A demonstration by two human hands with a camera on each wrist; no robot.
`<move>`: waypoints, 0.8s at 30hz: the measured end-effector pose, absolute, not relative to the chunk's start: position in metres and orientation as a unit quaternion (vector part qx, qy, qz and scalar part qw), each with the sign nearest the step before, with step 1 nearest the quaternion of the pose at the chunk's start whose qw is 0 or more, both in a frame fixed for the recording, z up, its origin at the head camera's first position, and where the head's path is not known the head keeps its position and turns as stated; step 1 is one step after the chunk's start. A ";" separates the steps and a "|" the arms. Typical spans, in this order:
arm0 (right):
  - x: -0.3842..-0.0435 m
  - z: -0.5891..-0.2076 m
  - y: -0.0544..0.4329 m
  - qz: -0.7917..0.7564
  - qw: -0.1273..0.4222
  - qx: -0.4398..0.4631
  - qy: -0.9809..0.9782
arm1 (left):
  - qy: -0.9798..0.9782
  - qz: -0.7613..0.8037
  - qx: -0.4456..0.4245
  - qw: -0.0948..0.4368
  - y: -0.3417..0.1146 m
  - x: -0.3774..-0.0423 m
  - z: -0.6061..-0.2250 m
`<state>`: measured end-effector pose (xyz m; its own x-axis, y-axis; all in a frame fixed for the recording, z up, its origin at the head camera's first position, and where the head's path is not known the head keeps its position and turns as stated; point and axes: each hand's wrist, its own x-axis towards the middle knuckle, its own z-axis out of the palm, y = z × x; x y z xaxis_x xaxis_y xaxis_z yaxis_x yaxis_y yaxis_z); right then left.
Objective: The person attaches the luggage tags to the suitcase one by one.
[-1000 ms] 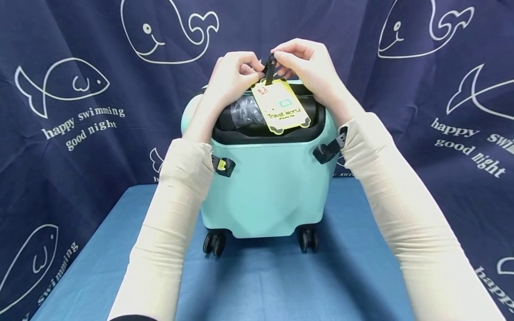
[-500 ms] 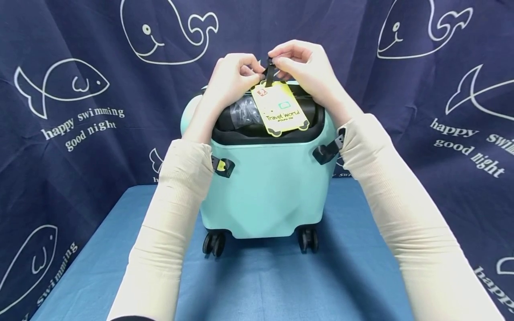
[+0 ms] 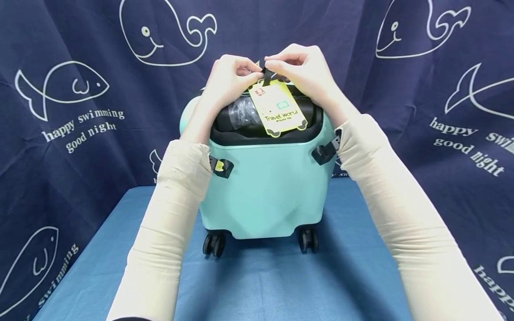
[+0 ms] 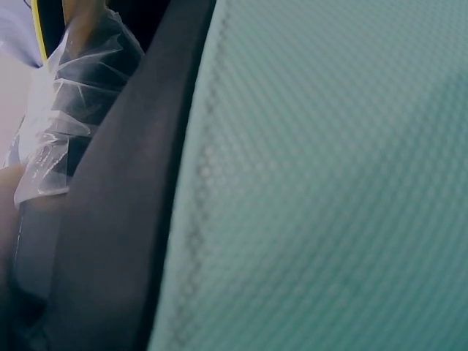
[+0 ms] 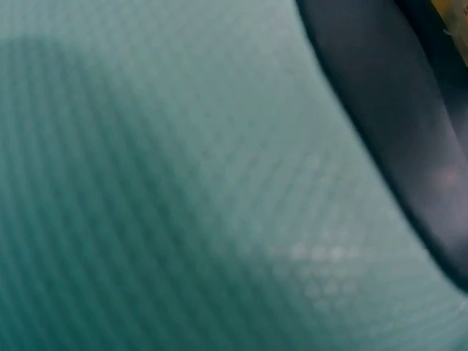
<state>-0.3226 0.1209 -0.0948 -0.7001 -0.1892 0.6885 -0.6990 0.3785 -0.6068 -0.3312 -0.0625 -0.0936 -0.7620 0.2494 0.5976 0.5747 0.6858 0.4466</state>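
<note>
A mint-green suitcase point(image 3: 263, 191) stands upright on its black wheels. Over its black handle point(image 3: 225, 119) hangs a pale yellow luggage tag point(image 3: 281, 109) printed "Travel World". My left hand point(image 3: 230, 82) pinches the tag's black strap point(image 3: 267, 78) from the left with thumb and forefinger. From the right, my right hand point(image 3: 311, 73) pinches the same strap, its fingertips close to the left ones. Both wrist views are filled by the ribbed suitcase shell point(image 4: 322, 175) and the black recess rim point(image 5: 387, 95); the fingertips are out of sight there.
Crumpled clear plastic film point(image 3: 244, 112) wraps part of the handle. The suitcase rests on a blue cloth-covered table point(image 3: 257, 285). Behind it hangs a navy curtain point(image 3: 249, 26) with white whale and fish drawings. Black wrist straps point(image 3: 222, 168) show at both sleeves.
My right hand has come down and to the left, nearer my left hand, which has sunk slightly. Less strap shows above the tag, and the tag has shifted a little left.
</note>
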 end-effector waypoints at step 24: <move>-0.324 -0.094 0.119 0.434 0.255 0.263 -0.823 | -0.883 -0.336 -0.229 0.234 -0.065 -0.332 -0.093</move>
<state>-0.3241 0.1186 -0.0936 -0.7317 -0.2107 0.6483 -0.6540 0.4853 -0.5803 -0.3321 -0.0645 -0.0932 -0.7863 0.2465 0.5665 0.5609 0.6692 0.4873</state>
